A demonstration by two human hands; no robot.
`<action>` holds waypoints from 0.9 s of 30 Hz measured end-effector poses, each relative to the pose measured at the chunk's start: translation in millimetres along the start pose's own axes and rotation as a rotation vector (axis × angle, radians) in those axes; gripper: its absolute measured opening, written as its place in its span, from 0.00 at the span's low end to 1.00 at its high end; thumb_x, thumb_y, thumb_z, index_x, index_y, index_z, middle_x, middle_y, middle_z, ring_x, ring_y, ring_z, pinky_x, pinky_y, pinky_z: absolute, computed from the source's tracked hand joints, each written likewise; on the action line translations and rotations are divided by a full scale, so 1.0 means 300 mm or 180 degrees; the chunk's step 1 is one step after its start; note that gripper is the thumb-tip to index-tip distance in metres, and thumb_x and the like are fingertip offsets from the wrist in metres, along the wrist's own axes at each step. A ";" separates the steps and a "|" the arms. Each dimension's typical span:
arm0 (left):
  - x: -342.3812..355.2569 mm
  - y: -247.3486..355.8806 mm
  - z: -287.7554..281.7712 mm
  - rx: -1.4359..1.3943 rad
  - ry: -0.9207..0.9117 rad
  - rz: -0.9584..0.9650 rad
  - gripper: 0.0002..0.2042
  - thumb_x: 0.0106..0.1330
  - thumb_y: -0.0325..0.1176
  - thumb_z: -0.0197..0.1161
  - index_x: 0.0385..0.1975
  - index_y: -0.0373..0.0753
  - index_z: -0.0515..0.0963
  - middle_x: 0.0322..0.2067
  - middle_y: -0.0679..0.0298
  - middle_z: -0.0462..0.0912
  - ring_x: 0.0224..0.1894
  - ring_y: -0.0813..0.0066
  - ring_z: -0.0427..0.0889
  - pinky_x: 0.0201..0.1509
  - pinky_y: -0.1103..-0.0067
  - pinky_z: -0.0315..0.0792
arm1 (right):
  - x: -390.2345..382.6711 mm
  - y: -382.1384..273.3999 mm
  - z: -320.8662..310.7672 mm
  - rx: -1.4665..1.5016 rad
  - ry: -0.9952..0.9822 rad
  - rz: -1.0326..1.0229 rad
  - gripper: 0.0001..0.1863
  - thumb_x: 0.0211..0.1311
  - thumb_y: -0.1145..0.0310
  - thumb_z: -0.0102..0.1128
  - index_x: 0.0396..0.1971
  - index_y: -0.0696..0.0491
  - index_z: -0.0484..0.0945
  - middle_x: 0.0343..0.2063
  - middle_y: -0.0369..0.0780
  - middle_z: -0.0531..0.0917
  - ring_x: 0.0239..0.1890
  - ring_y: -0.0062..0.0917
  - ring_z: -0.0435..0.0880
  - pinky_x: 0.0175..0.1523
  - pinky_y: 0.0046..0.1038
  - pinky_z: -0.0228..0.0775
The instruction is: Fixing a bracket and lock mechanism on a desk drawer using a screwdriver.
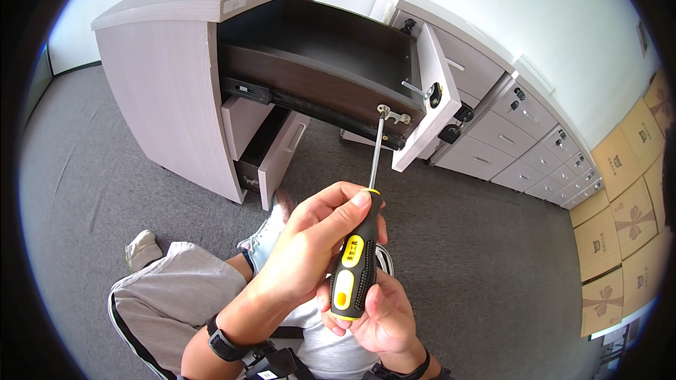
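Note:
A screwdriver (365, 253) with a black and yellow handle points away from me. My left hand (317, 236) wraps the handle's upper part near the shaft. Around the handle's butt end close the fingers of my right hand (384, 315). The shaft's tip meets a screw on a small metal bracket (398, 119) fixed to the dark side panel of a pulled-out drawer (310, 72). That drawer's pale front panel (435, 98) carries a black lock (436, 96) with a metal rod. Along the drawer's lower side runs a black slide rail (320, 114).
The pale cabinet (158, 91) stands left, with a lower drawer (283, 158) pulled out under the upper one. More drawer cabinets (496, 134) line the wall at right. Stacked cardboard boxes (620, 169) stand far right. Grey carpet (472, 260) lies below.

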State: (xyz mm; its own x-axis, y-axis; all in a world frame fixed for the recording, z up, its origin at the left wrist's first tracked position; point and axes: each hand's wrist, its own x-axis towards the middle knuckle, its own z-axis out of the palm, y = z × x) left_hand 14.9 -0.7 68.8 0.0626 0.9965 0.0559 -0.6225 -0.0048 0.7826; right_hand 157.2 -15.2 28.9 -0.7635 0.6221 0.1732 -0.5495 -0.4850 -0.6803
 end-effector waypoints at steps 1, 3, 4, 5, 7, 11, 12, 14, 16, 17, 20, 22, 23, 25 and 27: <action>-0.002 0.010 0.008 0.0123 0.0097 0.0015 0.13 0.69 0.41 0.53 0.37 0.35 0.71 0.27 0.60 0.79 0.29 0.80 0.78 0.35 0.85 0.73 | 0.001 0.000 0.005 0.0073 -0.0058 -0.0008 0.27 0.66 0.53 0.50 0.51 0.63 0.65 0.39 0.49 0.74 0.30 0.20 0.71 0.34 0.22 0.65; -0.007 0.041 0.021 0.0254 0.0201 0.0030 0.14 0.69 0.42 0.54 0.36 0.35 0.71 0.26 0.60 0.79 0.28 0.81 0.78 0.33 0.86 0.72 | 0.008 -0.007 0.025 0.0334 -0.0183 0.0031 0.28 0.67 0.53 0.49 0.53 0.63 0.63 0.40 0.50 0.74 0.29 0.20 0.71 0.35 0.23 0.65; -0.009 0.061 0.024 0.0336 0.0224 -0.0056 0.14 0.68 0.42 0.55 0.35 0.35 0.71 0.26 0.60 0.79 0.26 0.82 0.78 0.31 0.86 0.72 | 0.017 -0.013 0.036 0.0589 -0.0297 0.0066 0.28 0.67 0.54 0.48 0.54 0.64 0.61 0.40 0.50 0.73 0.29 0.20 0.71 0.35 0.23 0.65; -0.012 0.072 0.025 0.0421 0.0249 -0.0140 0.14 0.68 0.43 0.55 0.34 0.35 0.71 0.25 0.61 0.80 0.25 0.82 0.77 0.29 0.87 0.71 | 0.032 -0.028 0.048 0.0747 -0.0531 0.0150 0.30 0.68 0.54 0.47 0.57 0.64 0.58 0.42 0.52 0.72 0.29 0.20 0.70 0.35 0.23 0.65; 0.001 0.068 0.031 0.0470 0.0327 -0.0095 0.14 0.67 0.43 0.56 0.32 0.36 0.71 0.24 0.61 0.80 0.22 0.83 0.77 0.26 0.87 0.71 | 0.042 -0.042 0.054 0.0817 -0.0605 0.0160 0.30 0.69 0.54 0.46 0.59 0.64 0.56 0.44 0.52 0.71 0.28 0.20 0.69 0.35 0.23 0.65; 0.016 0.103 0.028 0.0264 0.0224 -0.0148 0.14 0.67 0.42 0.56 0.28 0.36 0.70 0.22 0.60 0.80 0.12 0.89 0.69 0.12 0.93 0.60 | 0.072 -0.079 0.111 0.0732 -0.0514 0.0258 0.29 0.70 0.55 0.44 0.60 0.62 0.56 0.46 0.51 0.71 0.27 0.18 0.67 0.32 0.20 0.64; 0.015 0.110 0.028 0.0374 0.0254 -0.0090 0.14 0.66 0.42 0.56 0.28 0.37 0.70 0.22 0.60 0.80 0.11 0.89 0.69 0.12 0.92 0.60 | 0.080 -0.084 0.114 0.0712 -0.0540 0.0300 0.29 0.70 0.54 0.44 0.59 0.61 0.57 0.46 0.50 0.71 0.26 0.17 0.66 0.32 0.20 0.63; 0.010 0.123 0.029 0.0501 0.0298 -0.0023 0.14 0.66 0.42 0.57 0.27 0.37 0.71 0.22 0.60 0.80 0.11 0.88 0.68 0.12 0.92 0.59 | 0.096 -0.091 0.134 0.0654 -0.0553 0.0410 0.28 0.69 0.53 0.45 0.59 0.58 0.59 0.47 0.46 0.73 0.25 0.15 0.64 0.31 0.19 0.62; 0.010 0.129 0.037 0.0483 0.0314 -0.0070 0.14 0.66 0.42 0.56 0.27 0.37 0.71 0.22 0.61 0.80 0.10 0.89 0.66 0.12 0.92 0.59 | 0.097 -0.096 0.136 0.0657 -0.0565 0.0430 0.27 0.69 0.53 0.45 0.58 0.58 0.60 0.47 0.46 0.73 0.25 0.15 0.64 0.31 0.19 0.61; 0.011 0.131 0.043 0.0471 0.0316 -0.0093 0.14 0.66 0.42 0.56 0.26 0.37 0.71 0.21 0.62 0.80 0.10 0.90 0.65 0.12 0.93 0.58 | 0.096 -0.101 0.137 0.0656 -0.0572 0.0456 0.27 0.69 0.53 0.44 0.58 0.57 0.60 0.47 0.45 0.73 0.25 0.15 0.63 0.31 0.19 0.60; 0.011 0.133 0.046 0.0431 0.0356 -0.0153 0.15 0.66 0.43 0.56 0.26 0.37 0.71 0.20 0.63 0.79 0.09 0.91 0.62 0.11 0.93 0.57 | 0.082 -0.114 0.159 0.0392 -0.0297 0.0456 0.31 0.69 0.51 0.43 0.59 0.62 0.57 0.42 0.47 0.73 0.22 0.15 0.62 0.28 0.18 0.57; 0.014 0.099 0.034 0.0370 0.0230 -0.0190 0.15 0.68 0.43 0.53 0.29 0.37 0.71 0.21 0.64 0.79 0.10 0.92 0.62 0.12 0.93 0.55 | 0.061 -0.111 0.148 0.0068 0.0077 0.0455 0.36 0.68 0.48 0.43 0.59 0.67 0.54 0.38 0.50 0.73 0.21 0.17 0.62 0.27 0.17 0.56; 0.019 0.072 0.029 0.0312 0.0188 -0.0200 0.15 0.69 0.44 0.53 0.30 0.37 0.70 0.22 0.64 0.79 0.10 0.92 0.62 0.12 0.93 0.55 | 0.046 -0.099 0.119 0.0067 0.0111 0.0447 0.37 0.67 0.47 0.44 0.59 0.67 0.53 0.37 0.49 0.73 0.23 0.17 0.63 0.29 0.18 0.57; 0.002 0.041 0.001 0.0161 -0.0001 -0.0077 0.14 0.71 0.42 0.48 0.37 0.35 0.69 0.27 0.59 0.80 0.18 0.88 0.72 0.17 0.93 0.63 | 0.034 -0.058 0.064 0.0113 -0.0189 0.0405 0.36 0.66 0.47 0.45 0.58 0.65 0.56 0.36 0.48 0.73 0.25 0.19 0.64 0.30 0.19 0.57; -0.009 0.014 0.003 -0.0268 -0.0089 -0.0159 0.14 0.72 0.39 0.45 0.42 0.34 0.68 0.33 0.55 0.80 0.30 0.78 0.80 0.29 0.90 0.73 | 0.005 -0.027 0.019 0.0102 -0.0106 0.0321 0.34 0.65 0.47 0.47 0.56 0.63 0.58 0.36 0.48 0.73 0.26 0.19 0.64 0.30 0.20 0.57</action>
State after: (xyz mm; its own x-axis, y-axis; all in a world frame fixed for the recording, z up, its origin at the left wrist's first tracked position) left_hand 12.8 -3.6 72.6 0.1161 0.9926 0.0363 -0.6814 0.0530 0.7300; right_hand 158.6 -14.0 38.6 -0.8260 0.5487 0.1289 -0.4794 -0.5637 -0.6726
